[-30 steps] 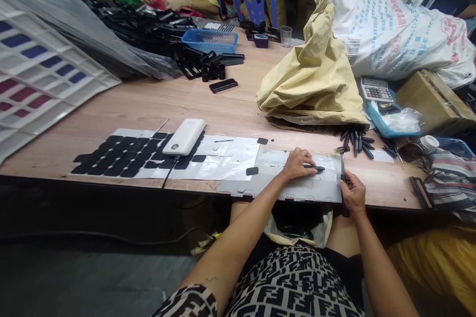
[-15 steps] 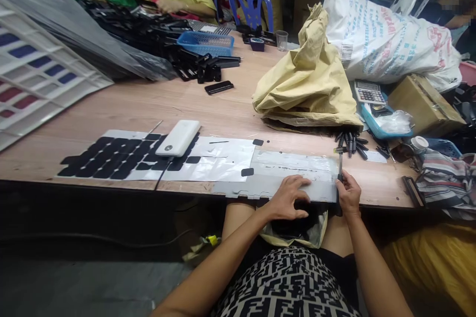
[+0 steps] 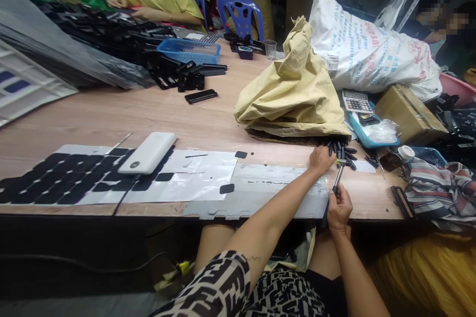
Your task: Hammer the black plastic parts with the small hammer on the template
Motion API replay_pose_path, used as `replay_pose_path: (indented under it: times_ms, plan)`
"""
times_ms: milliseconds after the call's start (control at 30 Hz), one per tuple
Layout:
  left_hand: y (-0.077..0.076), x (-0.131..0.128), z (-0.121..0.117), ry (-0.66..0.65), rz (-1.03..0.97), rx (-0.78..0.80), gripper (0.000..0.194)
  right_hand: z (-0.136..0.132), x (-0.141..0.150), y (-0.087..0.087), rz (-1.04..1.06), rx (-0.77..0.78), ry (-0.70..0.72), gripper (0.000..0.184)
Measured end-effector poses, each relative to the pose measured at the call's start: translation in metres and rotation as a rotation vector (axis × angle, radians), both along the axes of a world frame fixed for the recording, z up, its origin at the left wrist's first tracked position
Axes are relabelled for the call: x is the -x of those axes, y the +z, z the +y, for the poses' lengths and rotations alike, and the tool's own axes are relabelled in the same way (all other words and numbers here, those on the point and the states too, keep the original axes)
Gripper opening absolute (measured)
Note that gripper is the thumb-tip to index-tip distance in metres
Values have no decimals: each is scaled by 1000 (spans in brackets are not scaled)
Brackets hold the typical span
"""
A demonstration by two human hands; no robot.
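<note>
My left hand (image 3: 321, 158) reaches forward to a small heap of black stick-like parts (image 3: 340, 148) lying under the edge of a yellow sack (image 3: 293, 91); its fingers curl among them, and what they grip is hidden. My right hand (image 3: 338, 204) is closed on the dark handle of a small hammer (image 3: 339, 174), whose head points away from me over the grey metal plate (image 3: 275, 193) at the table's near edge. Small black pads (image 3: 226, 188) lie on the clear sheet beside it.
A white power bank (image 3: 148, 152) rests on a sheet of black pads (image 3: 67, 178) at the left. Behind are a blue basket (image 3: 189, 50), black parts (image 3: 178, 72), a white woven sack (image 3: 372, 49), a calculator (image 3: 356, 101), a cardboard box (image 3: 409, 114). Other people sit at the far side.
My left hand left the plate, dipped to the table edge, then stretched forward to the black parts by the yellow sack. The hammer tilted in my right hand. My view swung right.
</note>
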State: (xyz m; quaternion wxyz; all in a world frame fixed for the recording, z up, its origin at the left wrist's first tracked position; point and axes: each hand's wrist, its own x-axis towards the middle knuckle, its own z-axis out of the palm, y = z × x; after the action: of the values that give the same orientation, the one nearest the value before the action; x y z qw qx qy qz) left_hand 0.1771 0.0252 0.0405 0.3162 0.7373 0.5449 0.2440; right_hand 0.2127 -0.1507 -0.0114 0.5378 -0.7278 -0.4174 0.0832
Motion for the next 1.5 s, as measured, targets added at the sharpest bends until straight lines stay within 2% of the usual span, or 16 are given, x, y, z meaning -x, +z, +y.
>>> replay_pose_path:
  times_ms: [100, 200, 300, 533, 633, 833, 1000, 1200, 1333, 1500]
  plan:
    - [-3, -6, 1, -21, 48, -10, 28, 0, 0, 2, 3, 8, 11, 47]
    - [-7, 8, -5, -61, 64, -27, 19, 0, 1, 5, 11, 16, 10, 47]
    - [-10, 40, -12, -109, 44, -71, 17, 0, 1, 7, 34, 30, 4, 49]
    - [-10, 141, -24, -194, 20, -162, 13, 5, 1, 14, 27, 46, -9, 51]
    - [-17, 165, -29, -211, 79, -148, 13, 6, 4, 19, 43, 59, 5, 51]
    - [-34, 172, -30, -236, 1, -230, 21, 6, 4, 22, 21, 90, 30, 50]
    - [-38, 173, -25, -241, -63, -182, 20, 8, 4, 23, -10, 109, 71, 46]
    - [-44, 173, -24, -201, -116, -148, 16, -4, 14, 36, -154, 128, 233, 41]
    - [-42, 173, -25, -203, -102, -149, 15, -13, 28, 47, -231, 151, 382, 38]
    - [-38, 173, -26, -193, -99, -140, 15, -12, 42, 49, -311, 132, 463, 38]
